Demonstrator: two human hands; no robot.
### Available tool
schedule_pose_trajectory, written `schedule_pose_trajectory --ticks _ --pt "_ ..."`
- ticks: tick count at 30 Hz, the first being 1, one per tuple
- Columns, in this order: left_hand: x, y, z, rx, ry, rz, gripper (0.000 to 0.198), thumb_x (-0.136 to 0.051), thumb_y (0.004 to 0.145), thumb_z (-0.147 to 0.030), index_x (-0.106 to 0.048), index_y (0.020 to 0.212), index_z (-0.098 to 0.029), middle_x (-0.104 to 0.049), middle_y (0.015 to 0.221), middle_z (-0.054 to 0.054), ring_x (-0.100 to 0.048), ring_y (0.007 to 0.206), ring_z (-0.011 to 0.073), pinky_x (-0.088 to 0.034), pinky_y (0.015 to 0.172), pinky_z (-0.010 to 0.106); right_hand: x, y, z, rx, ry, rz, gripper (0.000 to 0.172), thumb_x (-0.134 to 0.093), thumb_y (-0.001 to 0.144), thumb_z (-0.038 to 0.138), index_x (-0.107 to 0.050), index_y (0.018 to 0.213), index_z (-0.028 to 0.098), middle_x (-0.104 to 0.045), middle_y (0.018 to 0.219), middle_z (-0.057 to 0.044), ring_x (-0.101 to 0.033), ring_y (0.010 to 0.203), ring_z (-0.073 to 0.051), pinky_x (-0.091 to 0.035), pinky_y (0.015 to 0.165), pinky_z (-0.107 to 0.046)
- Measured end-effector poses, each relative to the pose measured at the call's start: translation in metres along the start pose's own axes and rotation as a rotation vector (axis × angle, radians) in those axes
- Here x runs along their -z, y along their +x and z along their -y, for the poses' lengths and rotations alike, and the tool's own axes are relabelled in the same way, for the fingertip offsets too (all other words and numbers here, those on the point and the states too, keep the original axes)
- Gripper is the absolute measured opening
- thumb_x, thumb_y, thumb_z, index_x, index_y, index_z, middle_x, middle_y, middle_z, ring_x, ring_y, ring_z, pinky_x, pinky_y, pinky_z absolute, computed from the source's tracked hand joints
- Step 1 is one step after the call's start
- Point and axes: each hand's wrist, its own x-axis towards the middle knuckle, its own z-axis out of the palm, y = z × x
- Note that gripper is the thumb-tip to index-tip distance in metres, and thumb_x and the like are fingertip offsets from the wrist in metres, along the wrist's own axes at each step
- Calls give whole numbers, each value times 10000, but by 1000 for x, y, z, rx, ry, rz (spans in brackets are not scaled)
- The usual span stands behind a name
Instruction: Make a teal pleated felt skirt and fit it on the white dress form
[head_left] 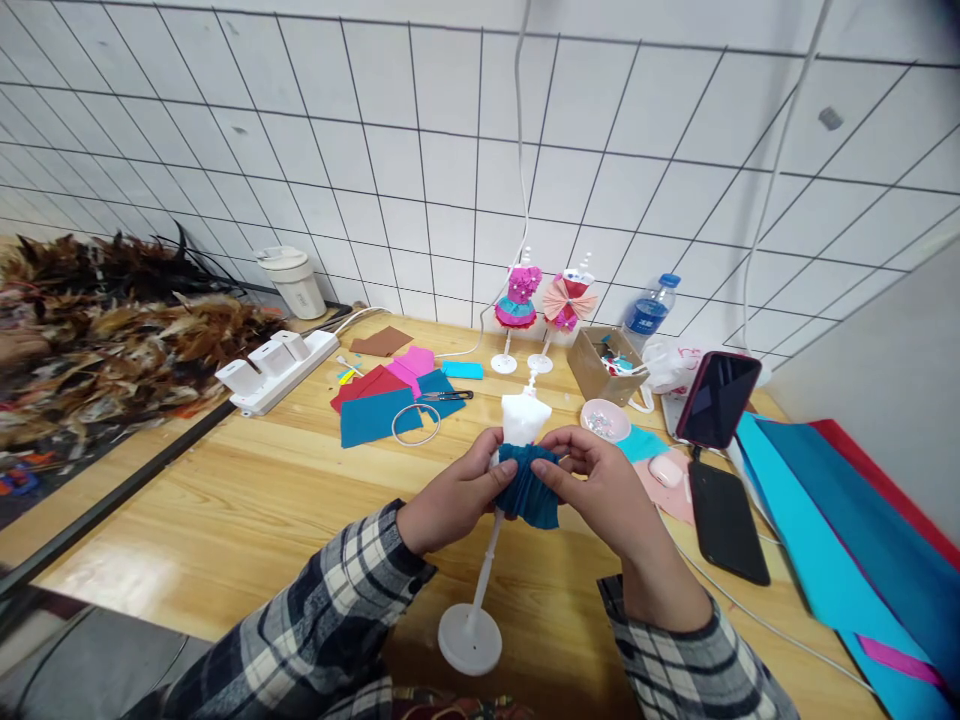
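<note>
A small white dress form [526, 418] on a stand with a round white base [470, 640] is in front of me, tilted a little. Around its lower part sits a pleated piece of teal fabric [531, 488], like a short skirt. My left hand [463, 488] grips the fabric at its left side, the thumb pressed on the front. From the right, my right hand [600, 478] pinches the fabric's upper edge between thumb and fingers. Some fingertips are hidden behind the form and the cloth.
Fabric pieces [379, 420], thread snips [448, 396] and a hoop [416, 424] lie left. Two dressed mini forms [517, 298] stand behind. Rightward are a cardboard box [592, 368], a bead bowl [606, 420], a water bottle [651, 308], phones [724, 520] and fabric sheets [847, 520]. A power strip [281, 372] stands left.
</note>
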Motion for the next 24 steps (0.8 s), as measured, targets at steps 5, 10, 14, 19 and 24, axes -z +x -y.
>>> schedule_pose_trajectory --ticks 5,10,14,19,24 --pt "-1 0 0 -1 18 47 478 -623 893 -491 -466 1259 -226 -576 1064 44 -541 835 142 -438 702 256 -3 -1 2 43 -29 0 214 -705 742 381 -678 831 188 -678 761 -26 -591 652 -157 -482 619 -304" --pt "0 2 -3 -191 228 37 381 -578 934 -461 -511 1211 -207 -593 1217 77 -514 1145 220 -408 1006 362 -4 -3 3 57 -129 10 157 -712 752 348 -663 806 209 -679 756 -15 -589 662 -158 -457 610 -294" --pt "0 3 -4 -215 292 9 366 -544 956 -450 -532 1225 -202 -605 1232 73 -514 1162 224 -380 1037 361 -5 -2 0 67 -46 -20 197 -730 743 336 -588 807 214 -634 733 13 -566 651 -138 -440 615 -281" --pt "0 2 0 -83 18 27 431 -604 921 -472 -556 1265 -217 -637 1095 51 -567 962 184 -441 819 288 2 -2 -10 17 219 102 379 -791 719 397 -554 957 221 -623 769 31 -554 635 -116 -425 591 -249" --pt "-2 1 -2 1 -258 69 415 -698 873 -403 -603 1232 -218 -630 948 28 -565 808 132 -436 726 245 9 -1 -14 6 296 124 373 -810 705 406 -598 933 201 -627 789 10 -568 675 -119 -429 610 -244"
